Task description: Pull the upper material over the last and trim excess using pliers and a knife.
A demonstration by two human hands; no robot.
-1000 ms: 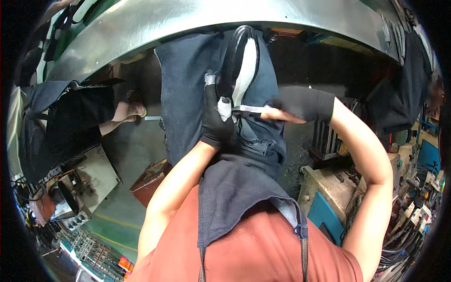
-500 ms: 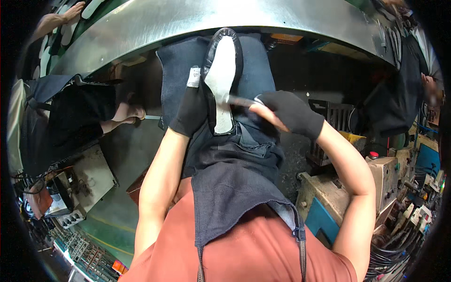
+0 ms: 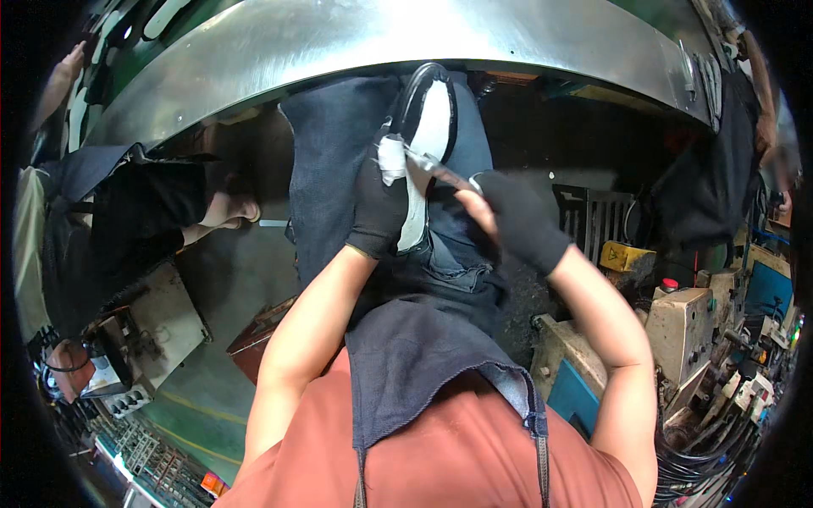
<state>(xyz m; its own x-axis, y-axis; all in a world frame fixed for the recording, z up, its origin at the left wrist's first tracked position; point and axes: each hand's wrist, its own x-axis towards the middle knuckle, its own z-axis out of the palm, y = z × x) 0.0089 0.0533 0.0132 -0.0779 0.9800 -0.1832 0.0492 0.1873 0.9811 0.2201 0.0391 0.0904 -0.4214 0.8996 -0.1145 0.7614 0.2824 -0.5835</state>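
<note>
A black shoe (image 3: 412, 103) lies sole side up across my lap, its toe pointing away toward the bench and tilted a little right. Its bottom shows a white insole board (image 3: 434, 118) inside a black rim. My left hand (image 3: 381, 190), in a black glove with white tape on a finger, is closed round the shoe's left side. In my right hand (image 3: 508, 207), also gloved in black, is a metal-ended hand tool (image 3: 453, 177) with a brownish handle; motion blurs it. Its metal end is over the middle of the shoe, by the taped finger.
A curved metal bench (image 3: 339, 42) runs along the far side, just past the toe. A blue apron (image 3: 326, 152) covers my lap. On the right stand a machine with a red button (image 3: 669, 284) and a yellow box (image 3: 625, 256). Another person's legs (image 3: 224, 212) are at the left.
My left hand has slid farther up the shoe toward the toe and turned inward. The shoe's toe has shifted right. The tool has moved from near the heel up to the shoe's middle.
</note>
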